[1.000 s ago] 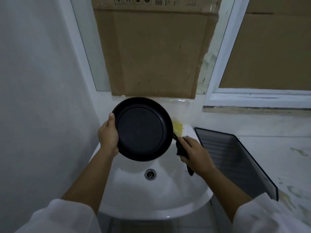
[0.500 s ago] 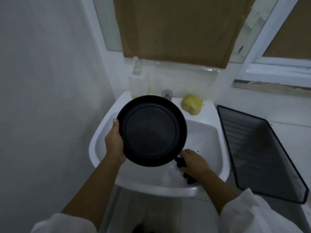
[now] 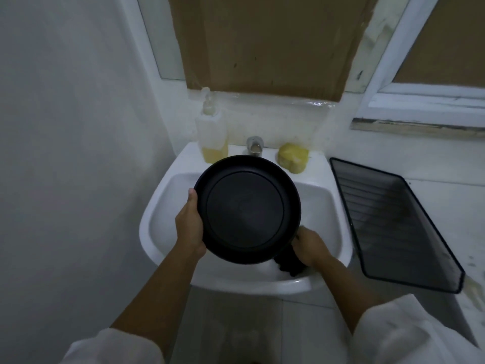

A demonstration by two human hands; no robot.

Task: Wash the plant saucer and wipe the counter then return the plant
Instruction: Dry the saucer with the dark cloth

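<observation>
A round black plant saucer is held tilted over the white sink, its flat face toward me. My left hand grips its left rim, thumb on the front. My right hand is low at the saucer's lower right edge and holds a dark cloth bunched inside the basin. The plant is not in view.
A soap bottle with yellow liquid, a metal tap and a yellow sponge line the sink's back ledge. A black ribbed tray lies on the counter to the right. A wall stands close on the left.
My view has tipped downward, bringing the soap bottle, tap and sponge into sight. The saucer stays in my left hand over the basin; my right hand with the cloth has dropped lower.
</observation>
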